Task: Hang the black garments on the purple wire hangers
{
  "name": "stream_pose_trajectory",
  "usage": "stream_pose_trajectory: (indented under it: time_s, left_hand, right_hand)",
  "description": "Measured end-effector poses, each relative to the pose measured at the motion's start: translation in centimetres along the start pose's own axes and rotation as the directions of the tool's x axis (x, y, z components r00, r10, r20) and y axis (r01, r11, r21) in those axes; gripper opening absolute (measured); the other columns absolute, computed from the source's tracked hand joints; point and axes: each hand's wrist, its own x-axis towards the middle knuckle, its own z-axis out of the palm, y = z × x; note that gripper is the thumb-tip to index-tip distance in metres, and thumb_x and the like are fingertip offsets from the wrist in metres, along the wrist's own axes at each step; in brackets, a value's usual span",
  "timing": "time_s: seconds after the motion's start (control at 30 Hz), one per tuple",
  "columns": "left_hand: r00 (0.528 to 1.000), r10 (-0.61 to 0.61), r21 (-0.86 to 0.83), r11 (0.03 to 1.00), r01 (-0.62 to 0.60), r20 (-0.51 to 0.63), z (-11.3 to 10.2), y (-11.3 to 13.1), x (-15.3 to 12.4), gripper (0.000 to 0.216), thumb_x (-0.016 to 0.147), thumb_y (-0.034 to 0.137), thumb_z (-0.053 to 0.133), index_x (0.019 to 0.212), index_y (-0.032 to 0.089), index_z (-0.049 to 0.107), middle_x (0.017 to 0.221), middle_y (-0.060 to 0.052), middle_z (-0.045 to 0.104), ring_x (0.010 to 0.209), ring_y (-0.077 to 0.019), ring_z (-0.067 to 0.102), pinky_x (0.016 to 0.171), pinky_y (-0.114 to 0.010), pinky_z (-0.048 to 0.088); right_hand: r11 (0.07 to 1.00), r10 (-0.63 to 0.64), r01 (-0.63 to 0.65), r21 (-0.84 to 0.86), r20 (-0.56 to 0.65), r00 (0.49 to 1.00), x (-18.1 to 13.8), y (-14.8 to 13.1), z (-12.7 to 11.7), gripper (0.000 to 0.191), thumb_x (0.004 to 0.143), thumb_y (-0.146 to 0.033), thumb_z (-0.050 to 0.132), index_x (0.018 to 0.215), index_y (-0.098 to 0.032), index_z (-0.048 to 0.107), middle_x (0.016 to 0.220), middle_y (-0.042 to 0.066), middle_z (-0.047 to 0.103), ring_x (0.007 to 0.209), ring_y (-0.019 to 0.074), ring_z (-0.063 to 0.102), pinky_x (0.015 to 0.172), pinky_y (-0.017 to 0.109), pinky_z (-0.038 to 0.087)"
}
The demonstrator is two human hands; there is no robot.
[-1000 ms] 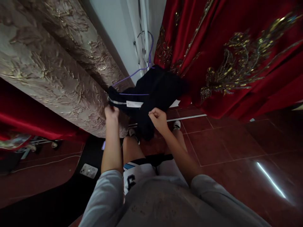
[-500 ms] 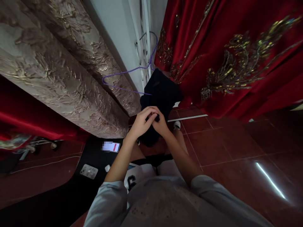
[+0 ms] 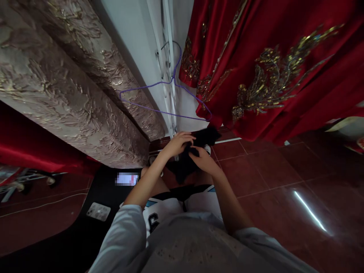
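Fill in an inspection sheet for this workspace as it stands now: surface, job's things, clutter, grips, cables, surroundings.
Surface: black surface at left; red tiled floor.
Job's things: dark garment, bunched up; purple hanger, bare, hanging by white poles.
Clutter: lit phone and face-down phone on the black surface.
Grips: left grip and right grip, bare hands, both holding the dark garment.
Cables: thin white cord on the floor, left.
Surroundings: beige textured drape left; red sequined fabric right.

Legible marking: one numeral on the white shorts [image 3: 168, 211].
The dark numeral [image 3: 153, 223] stands on the left leg and looks like a 6 from the wearer's side, a 9 if inverted; the smartphone screen [image 3: 127, 179] is pixelated, unreadable.
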Motion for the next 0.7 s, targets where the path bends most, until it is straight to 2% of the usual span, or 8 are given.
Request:
stream_pose_trajectory:
  time_s: [0.07,0.13,0.2,0.27,0.37,0.5,0.6,0.7]
  left_hand:
    - [0.990,-0.090,-0.161,0.981,0.106,0.106,0.2,-0.8,-0.9,0.037,0.071,0.006,0.057,0.096,0.023,0.079,0.113,-0.008,0.077,0.116,-0.0295,0.066,0.109,-0.049,0.047]
    - [0.968,-0.160,-0.277,0.938,0.210,0.193,0.1,-1.6,-2.9,0.021,0.073,0.012,0.061,0.082,0.019,0.078,0.090,-0.006,0.077,0.086,-0.0250,0.070,0.085,-0.039,0.056]
    - [0.952,-0.198,-0.307,0.914,0.265,0.232,-0.5,-1.9,-5.6,0.016,0.081,0.021,0.061,0.072,0.018,0.074,0.073,-0.004,0.072,0.065,-0.0208,0.065,0.065,-0.032,0.053]
    - [0.946,-0.251,-0.291,0.907,0.304,0.206,-1.7,-1.6,-8.3,0.021,0.087,0.030,0.063,0.074,0.019,0.074,0.070,-0.004,0.071,0.060,-0.0205,0.063,0.059,-0.030,0.049]
    - [0.927,-0.373,-0.189,0.909,0.372,0.033,-4.2,-0.4,-11.5,0.016,0.087,0.036,0.072,0.085,0.021,0.076,0.078,-0.005,0.074,0.066,-0.0237,0.067,0.064,-0.031,0.050]
    - [0.862,-0.453,0.059,0.877,0.476,-0.229,-7.8,0.6,-14.4,0.010,0.086,0.031,0.074,0.092,0.023,0.075,0.084,-0.008,0.073,0.074,-0.0270,0.069,0.079,-0.033,0.050]
    - [0.831,-0.496,0.186,0.818,0.545,-0.252,-10.6,0.3,-15.9,0.011,0.086,0.026,0.069,0.075,0.024,0.068,0.066,-0.005,0.062,0.064,-0.0248,0.061,0.083,-0.034,0.049]
    - [0.830,-0.435,0.227,0.820,0.525,-0.349,-13.9,0.5,-15.6,0.018,0.087,0.027,0.063,0.069,0.024,0.060,0.067,-0.005,0.058,0.069,-0.0250,0.058,0.091,-0.036,0.049]
  right_hand:
    - [0.992,-0.127,0.128,-0.008,0.057,0.990,0.7,-1.1,-1.7,0.018,0.088,-0.027,0.061,0.097,-0.021,0.075,0.096,0.006,0.077,0.093,0.0243,0.071,0.087,0.037,0.055]
    - [0.970,-0.234,0.240,-0.046,0.113,0.966,1.9,-2.5,-3.3,0.020,0.090,-0.029,0.061,0.102,-0.022,0.075,0.099,0.005,0.076,0.097,0.0235,0.071,0.092,0.036,0.054]
    - [0.938,-0.323,0.334,-0.091,0.113,0.940,4.0,-3.7,-4.2,0.021,0.090,-0.028,0.061,0.104,-0.022,0.075,0.101,0.004,0.076,0.099,0.0232,0.071,0.095,0.036,0.053]
    - [0.905,-0.404,0.411,-0.113,0.075,0.912,7.1,-4.4,-4.2,0.022,0.091,-0.028,0.061,0.106,-0.022,0.075,0.104,0.005,0.076,0.102,0.0236,0.071,0.098,0.037,0.053]
    - [0.885,-0.463,0.459,-0.081,-0.034,0.886,13.0,-4.1,-2.8,0.023,0.094,-0.034,0.059,0.106,-0.022,0.075,0.112,0.006,0.076,0.111,0.0232,0.068,0.107,0.038,0.050]
    - [0.933,-0.353,0.359,0.012,-0.147,0.924,18.5,-2.1,-0.6,0.020,0.094,-0.032,0.059,0.098,-0.019,0.074,0.109,0.009,0.076,0.111,0.0212,0.067,0.110,0.039,0.047]
    - [0.962,-0.270,0.272,0.002,-0.126,0.955,18.2,-0.6,-0.9,0.021,0.091,-0.036,0.065,0.084,-0.017,0.070,0.087,0.006,0.072,0.085,0.0184,0.066,0.090,0.034,0.054]
    - [0.970,-0.242,0.238,-0.046,-0.136,0.961,15.3,-0.2,-3.2,0.033,0.088,-0.043,0.068,0.067,-0.019,0.060,0.067,0.000,0.060,0.064,0.0147,0.054,0.066,0.029,0.047]
